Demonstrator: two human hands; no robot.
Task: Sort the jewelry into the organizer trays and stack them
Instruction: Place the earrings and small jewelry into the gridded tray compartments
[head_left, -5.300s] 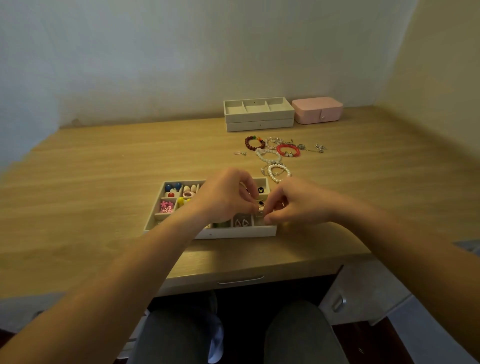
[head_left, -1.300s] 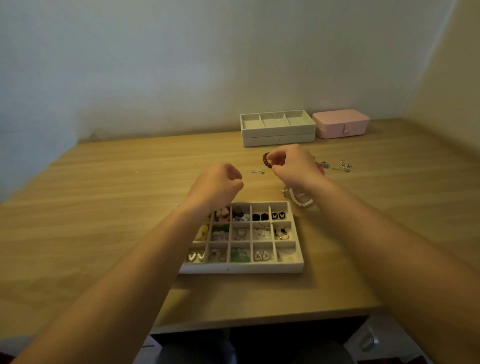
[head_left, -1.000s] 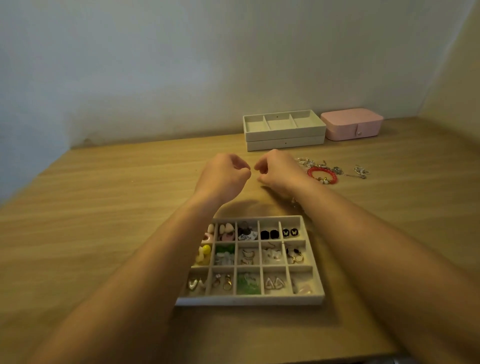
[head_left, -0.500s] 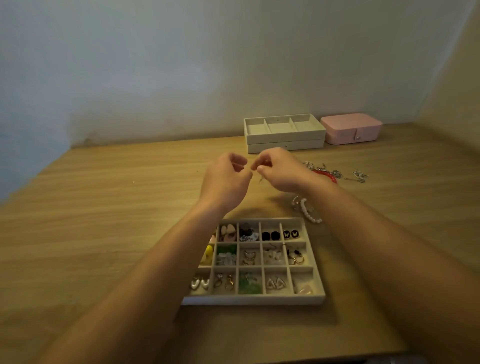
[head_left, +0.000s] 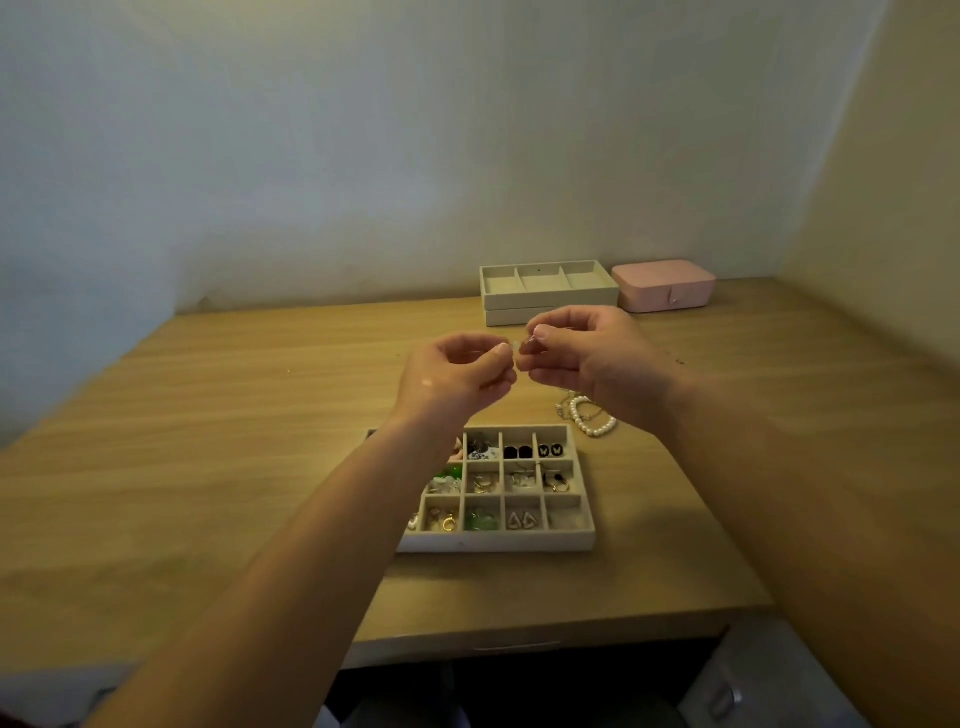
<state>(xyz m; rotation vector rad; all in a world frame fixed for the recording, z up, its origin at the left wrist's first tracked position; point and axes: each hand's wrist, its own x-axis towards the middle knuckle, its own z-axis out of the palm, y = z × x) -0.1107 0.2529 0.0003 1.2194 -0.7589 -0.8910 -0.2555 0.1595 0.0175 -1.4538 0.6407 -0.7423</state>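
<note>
While they hover near the beige gridded organizer tray (head_left: 498, 543), the left hand (head_left: 457, 376) and right hand (head_left: 592, 358) both pinch a tiny pale jewelry piece (head_left: 515, 346), too small to identify; left forearm (head_left: 332, 530) hides the tray's left cells.

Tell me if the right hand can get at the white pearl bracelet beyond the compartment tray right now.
Probably yes: the white pearl bracelet lies in the open on the wooden desk just below the right hand, nothing between. But that hand pinches a small pale piece together with the left hand.
</note>
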